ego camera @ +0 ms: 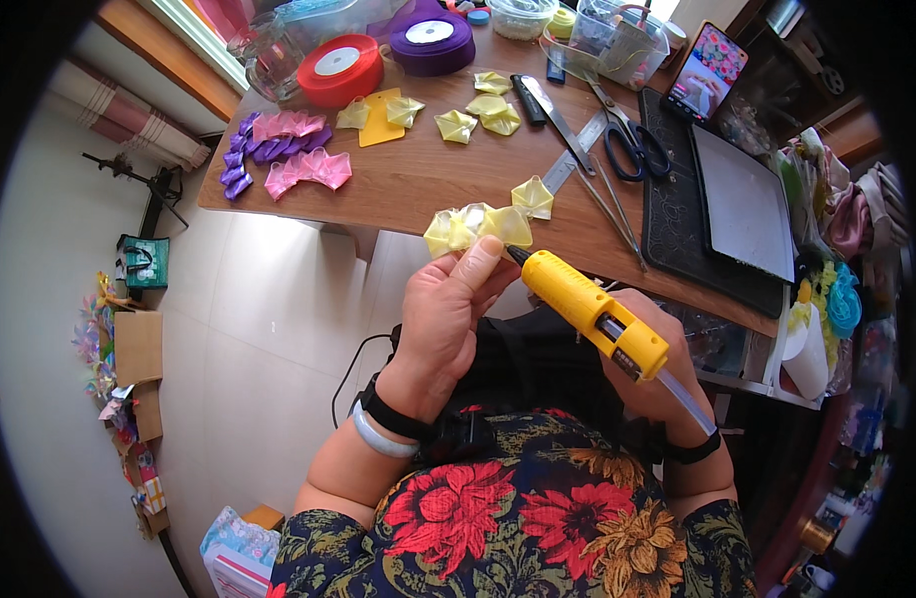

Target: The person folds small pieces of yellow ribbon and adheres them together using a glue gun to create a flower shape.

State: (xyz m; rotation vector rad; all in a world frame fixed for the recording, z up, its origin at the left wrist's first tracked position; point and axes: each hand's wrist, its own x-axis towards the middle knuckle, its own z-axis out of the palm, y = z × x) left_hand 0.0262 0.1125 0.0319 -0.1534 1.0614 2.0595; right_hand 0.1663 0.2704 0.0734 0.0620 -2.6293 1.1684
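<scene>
My left hand (458,306) pinches a joined strip of yellow ribbon flowers (458,226) between thumb and fingers, just off the table's front edge. In my right hand (648,336) is a yellow hot glue gun (589,310) with a clear glue stick out of its back. Its black nozzle points at the strip beside my left thumb; whether it touches cannot be told. One yellow ribbon flower (533,197) lies just beyond the strip. Several more yellow flowers (456,126) lie farther back, and two are at a yellow card (383,134).
Pink ribbon strips (308,172) and purple ones (237,168) lie at the left, below a red ribbon roll (341,71) and a purple roll (432,45). Scissors (630,138), tweezers (613,213) and a metal ruler (570,161) lie right, near a black mat (663,224) and a propped phone (707,71).
</scene>
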